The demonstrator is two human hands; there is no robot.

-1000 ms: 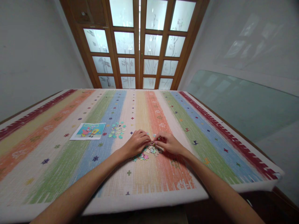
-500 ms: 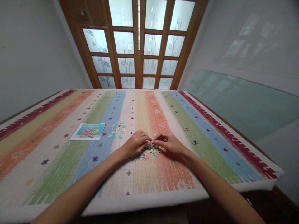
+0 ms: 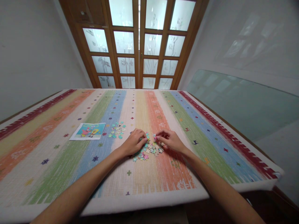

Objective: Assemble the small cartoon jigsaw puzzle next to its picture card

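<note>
Loose jigsaw puzzle pieces [image 3: 153, 150], mostly teal, pink and pale, lie in a pile between my hands on the striped cloth. My right hand [image 3: 170, 141] is at the pile's right side, thumb and forefinger pinching a small pink puzzle piece [image 3: 155, 137]. At the left edge of the pile is my left hand [image 3: 135, 142], its fingers curled toward the thumb beside some teal pieces. Whatever is between those fingertips is too small to make out.
A second group of puzzle pieces [image 3: 117, 130] lies to the left, beyond my left hand. Next to it is a printed cartoon picture [image 3: 90, 131]. The striped cloth [image 3: 116, 183] covers the table; a glass panel [image 3: 243, 96] leans at the right wall.
My hands have moved apart from their meeting point above the pile. The left hand shifted slightly left and down, and a pink piece now shows in the right fingertips.
</note>
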